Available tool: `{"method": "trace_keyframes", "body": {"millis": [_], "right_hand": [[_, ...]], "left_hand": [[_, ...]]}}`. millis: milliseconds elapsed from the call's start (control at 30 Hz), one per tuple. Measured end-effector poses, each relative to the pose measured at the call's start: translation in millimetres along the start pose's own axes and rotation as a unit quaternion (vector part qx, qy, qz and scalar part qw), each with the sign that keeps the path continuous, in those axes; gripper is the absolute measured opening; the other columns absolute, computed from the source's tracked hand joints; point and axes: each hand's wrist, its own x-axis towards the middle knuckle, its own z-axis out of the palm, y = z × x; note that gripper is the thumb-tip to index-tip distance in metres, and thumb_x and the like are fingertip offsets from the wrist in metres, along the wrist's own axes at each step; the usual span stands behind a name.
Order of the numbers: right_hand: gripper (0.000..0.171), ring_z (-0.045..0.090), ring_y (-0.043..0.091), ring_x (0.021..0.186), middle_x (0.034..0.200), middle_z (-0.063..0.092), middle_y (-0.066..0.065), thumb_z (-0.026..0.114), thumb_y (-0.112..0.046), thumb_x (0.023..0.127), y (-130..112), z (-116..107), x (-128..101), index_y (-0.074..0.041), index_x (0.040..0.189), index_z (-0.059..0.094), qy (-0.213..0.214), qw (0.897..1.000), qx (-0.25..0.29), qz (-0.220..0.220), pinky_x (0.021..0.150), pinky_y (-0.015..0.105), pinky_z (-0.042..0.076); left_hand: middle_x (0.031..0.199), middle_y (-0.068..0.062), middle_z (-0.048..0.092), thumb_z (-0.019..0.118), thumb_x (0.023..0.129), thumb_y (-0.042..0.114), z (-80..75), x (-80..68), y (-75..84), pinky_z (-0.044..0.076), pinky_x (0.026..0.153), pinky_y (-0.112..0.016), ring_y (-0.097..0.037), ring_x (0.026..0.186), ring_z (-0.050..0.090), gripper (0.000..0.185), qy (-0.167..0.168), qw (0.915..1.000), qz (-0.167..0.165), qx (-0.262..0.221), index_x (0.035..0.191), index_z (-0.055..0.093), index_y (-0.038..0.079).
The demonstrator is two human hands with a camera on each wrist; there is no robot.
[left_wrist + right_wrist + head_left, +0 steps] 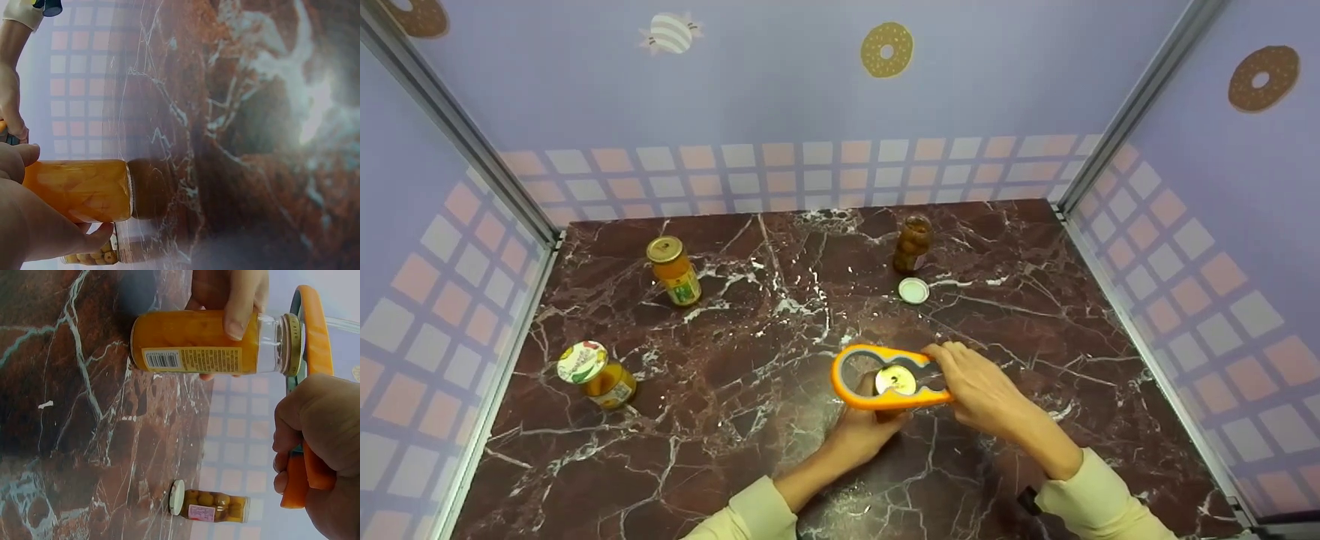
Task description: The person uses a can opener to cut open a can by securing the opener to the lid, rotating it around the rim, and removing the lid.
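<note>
On the marble table (675, 450), the left hand (859, 431) wraps its fingers (239, 304) round an orange-filled jar (197, 343) standing near the front. Over its lid sits an orange opener (885, 375), seemingly seated, whose handle the right hand (975, 386) grips with curled fingers (289, 455).

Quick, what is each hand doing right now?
Left hand: grips the orange-filled jar round its body.
Right hand: grips the handle of the orange jar opener, which sits on the jar's lid.
</note>
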Motion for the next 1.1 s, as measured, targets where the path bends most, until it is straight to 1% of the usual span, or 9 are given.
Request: {"method": "trace_keyframes", "body": {"millis": [133, 267, 400, 533, 633, 767, 900, 967, 1100], "right_hand": [[0.072, 0.054, 0.023, 0.089, 0.099, 0.055, 0.005, 0.069, 0.015, 0.063, -3, 2, 0, -0.004, 0.130, 0.052, -0.001, 1.000, -0.007, -0.007, 0.077, 0.040, 0.052], [0.071, 0.054, 0.025, 0.088, 0.099, 0.055, 0.007, 0.073, 0.013, 0.064, -6, 2, -3, -0.001, 0.130, 0.052, -0.005, 1.000, -0.024, -0.009, 0.077, 0.041, 0.052], [0.070, 0.055, 0.029, 0.091, 0.102, 0.057, 0.010, 0.072, 0.010, 0.066, -9, 0, -4, 0.001, 0.132, 0.052, -0.012, 0.999, -0.046, -0.016, 0.080, 0.044, 0.050], [0.068, 0.055, 0.031, 0.093, 0.106, 0.060, 0.013, 0.071, 0.007, 0.069, -12, -2, -4, 0.003, 0.134, 0.052, -0.014, 0.996, -0.079, -0.033, 0.081, 0.044, 0.045], [0.064, 0.056, 0.032, 0.092, 0.107, 0.061, 0.014, 0.070, 0.002, 0.072, -14, -3, -4, 0.004, 0.134, 0.053, -0.007, 0.992, -0.118, -0.049, 0.083, 0.045, 0.044], [0.056, 0.055, 0.032, 0.090, 0.105, 0.059, 0.016, 0.062, -0.001, 0.081, -17, -3, -5, 0.006, 0.136, 0.052, -0.002, 0.986, -0.157, -0.060, 0.085, 0.048, 0.044], [0.050, 0.055, 0.033, 0.091, 0.104, 0.057, 0.016, 0.046, -0.001, 0.090, -21, -3, -5, 0.006, 0.139, 0.050, -0.010, 0.985, -0.165, -0.055, 0.085, 0.049, 0.046], [0.046, 0.056, 0.032, 0.087, 0.103, 0.056, 0.015, 0.044, -0.003, 0.094, -23, -3, -6, 0.006, 0.139, 0.050, -0.013, 0.986, -0.160, -0.048, 0.080, 0.046, 0.050], [0.052, 0.055, 0.026, 0.074, 0.099, 0.054, 0.012, 0.066, -0.004, 0.086, -24, -4, -6, 0.003, 0.135, 0.050, -0.018, 0.989, -0.144, -0.037, 0.053, 0.036, 0.051]], "left_hand": [[0.138, -0.018, 0.054, 0.077, 0.091, 0.013, 2.5, -0.4, -0.1, 0.041, 0.114, -0.043, -0.030, 0.130, 0.052, 0.064, -0.006, 0.9998, 0.009, -0.014, 0.142, 0.044, -0.007], [0.137, -0.018, 0.055, 0.075, 0.093, 0.018, 4.2, -1.7, 0.0, 0.043, 0.112, -0.043, -0.030, 0.129, 0.053, 0.062, -0.001, 0.9998, 0.018, 0.006, 0.141, 0.046, -0.008], [0.132, -0.017, 0.057, 0.074, 0.096, 0.022, 4.4, -1.2, 0.8, 0.046, 0.109, -0.043, -0.029, 0.124, 0.056, 0.057, 0.001, 0.9995, 0.028, 0.013, 0.138, 0.046, -0.007], [0.131, -0.015, 0.058, 0.074, 0.096, 0.021, 3.9, -0.5, 1.8, 0.047, 0.108, -0.042, -0.026, 0.123, 0.057, 0.057, -0.006, 0.9997, 0.022, 0.001, 0.138, 0.045, -0.004], [0.134, -0.017, 0.056, 0.073, 0.097, 0.021, 3.8, -0.5, 2.1, 0.045, 0.111, -0.043, -0.027, 0.126, 0.055, 0.059, -0.010, 0.9996, 0.024, 0.010, 0.140, 0.044, -0.006], [0.137, -0.018, 0.053, 0.071, 0.099, 0.023, 2.8, 1.1, 2.7, 0.043, 0.112, -0.042, -0.027, 0.128, 0.054, 0.059, -0.024, 0.9993, 0.027, 0.014, 0.141, 0.042, -0.005], [0.142, -0.018, 0.051, 0.069, 0.101, 0.024, 1.5, 2.7, 3.2, 0.042, 0.113, -0.041, -0.026, 0.132, 0.053, 0.062, -0.040, 0.9991, 0.015, -0.006, 0.146, 0.039, -0.006], [0.143, -0.017, 0.052, 0.070, 0.100, 0.023, 1.6, 2.6, 2.9, 0.042, 0.114, -0.040, -0.025, 0.132, 0.053, 0.062, -0.041, 0.9989, 0.008, -0.020, 0.146, 0.039, -0.005], [0.139, -0.014, 0.055, 0.072, 0.098, 0.019, 2.9, 2.0, 3.1, 0.043, 0.113, -0.037, -0.023, 0.128, 0.055, 0.059, -0.034, 0.9978, 0.000, -0.056, 0.143, 0.043, -0.003]]}}
